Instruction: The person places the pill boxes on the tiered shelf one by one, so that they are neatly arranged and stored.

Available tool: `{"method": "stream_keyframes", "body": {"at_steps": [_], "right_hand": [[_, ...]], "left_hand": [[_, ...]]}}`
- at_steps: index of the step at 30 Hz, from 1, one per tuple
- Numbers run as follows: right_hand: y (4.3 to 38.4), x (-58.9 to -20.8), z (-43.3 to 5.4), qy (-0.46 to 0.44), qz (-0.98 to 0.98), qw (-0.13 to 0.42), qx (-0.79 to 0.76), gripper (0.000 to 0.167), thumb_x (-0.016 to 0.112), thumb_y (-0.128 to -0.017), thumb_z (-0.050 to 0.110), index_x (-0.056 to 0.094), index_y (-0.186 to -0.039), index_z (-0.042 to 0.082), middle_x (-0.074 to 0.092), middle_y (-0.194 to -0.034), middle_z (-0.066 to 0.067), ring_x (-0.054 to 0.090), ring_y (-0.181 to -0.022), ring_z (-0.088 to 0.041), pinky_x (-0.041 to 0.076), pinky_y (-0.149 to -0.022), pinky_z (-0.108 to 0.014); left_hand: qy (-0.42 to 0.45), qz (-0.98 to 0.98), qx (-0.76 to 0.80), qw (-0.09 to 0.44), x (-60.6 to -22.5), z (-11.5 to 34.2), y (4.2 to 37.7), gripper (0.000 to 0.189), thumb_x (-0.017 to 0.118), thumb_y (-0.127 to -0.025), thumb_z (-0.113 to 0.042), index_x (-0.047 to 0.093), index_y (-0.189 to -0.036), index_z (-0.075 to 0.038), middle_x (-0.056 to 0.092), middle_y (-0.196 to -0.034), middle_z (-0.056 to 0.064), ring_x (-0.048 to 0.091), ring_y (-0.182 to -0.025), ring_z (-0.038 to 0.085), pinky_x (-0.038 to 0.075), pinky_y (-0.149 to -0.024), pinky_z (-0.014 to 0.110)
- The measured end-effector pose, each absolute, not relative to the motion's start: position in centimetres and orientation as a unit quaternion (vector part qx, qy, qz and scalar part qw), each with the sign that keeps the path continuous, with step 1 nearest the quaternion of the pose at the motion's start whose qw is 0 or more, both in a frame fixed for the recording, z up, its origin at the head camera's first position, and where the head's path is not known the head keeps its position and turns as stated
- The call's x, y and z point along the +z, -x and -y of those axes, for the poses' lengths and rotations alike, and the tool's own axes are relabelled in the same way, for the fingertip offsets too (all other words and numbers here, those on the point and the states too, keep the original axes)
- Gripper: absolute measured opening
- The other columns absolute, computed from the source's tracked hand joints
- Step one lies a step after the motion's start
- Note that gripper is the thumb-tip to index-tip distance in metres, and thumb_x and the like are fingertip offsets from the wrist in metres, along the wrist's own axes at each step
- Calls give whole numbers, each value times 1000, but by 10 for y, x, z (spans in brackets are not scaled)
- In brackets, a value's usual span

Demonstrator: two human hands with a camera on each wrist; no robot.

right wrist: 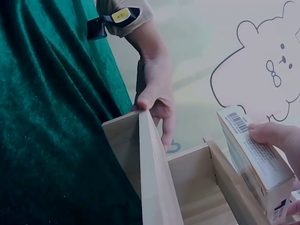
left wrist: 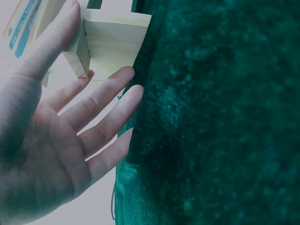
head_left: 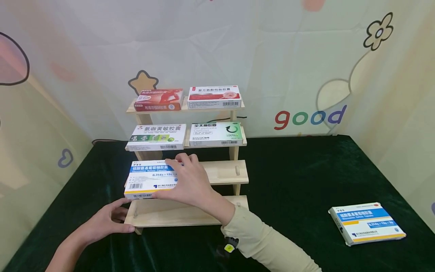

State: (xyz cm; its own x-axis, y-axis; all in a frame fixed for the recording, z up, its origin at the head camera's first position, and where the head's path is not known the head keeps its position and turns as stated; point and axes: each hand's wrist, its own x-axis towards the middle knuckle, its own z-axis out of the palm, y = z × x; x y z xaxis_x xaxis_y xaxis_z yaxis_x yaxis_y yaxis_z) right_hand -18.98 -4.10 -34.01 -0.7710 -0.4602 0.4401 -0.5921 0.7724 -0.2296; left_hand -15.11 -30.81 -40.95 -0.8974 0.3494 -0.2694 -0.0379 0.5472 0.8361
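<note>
My right hand (head_left: pixel 192 185) grips a white, blue and yellow medicine box (head_left: pixel 146 177) by its right end, thumb on the near edge and fingers on the far edge. The box lies over the left half of the second-lowest tier of a stepped wooden display rack (head_left: pixel 159 215). At the lowest tier's left end, my left hand (head_left: pixel 102 223) holds the plank between thumb and forefinger; its other fingers (left wrist: pixel 112 117) stretch loosely past the wood. In the right wrist view the medicine box (right wrist: pixel 255 154) shows its barcode side under the right thumb.
On the top tier sit a red medicine box (head_left: pixel 159 100) and a white-and-red one (head_left: pixel 215 98). Below them are two white-and-green boxes (head_left: pixel 157 136). Another blue-and-white box (head_left: pixel 368 223) lies on the dark green cloth (head_left: pixel 292 181) at right. A printed curtain (head_left: pixel 272 56) hangs behind.
</note>
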Motion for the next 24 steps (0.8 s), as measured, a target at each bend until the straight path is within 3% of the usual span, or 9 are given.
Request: {"method": "stream_keyframes", "body": {"at_steps": [24], "right_hand": [[202,-350,58,-267,923,207,183,80,62,-62,71,60,-120,16,53,-109,-3,39,-90,-15,35,-74,-24]], "left_hand": [[-100,-855,466,203,-410,308,151,80,70,-79,-20,22,-136,9,55,-113,26,58,-92,27,50,-78,37]]}}
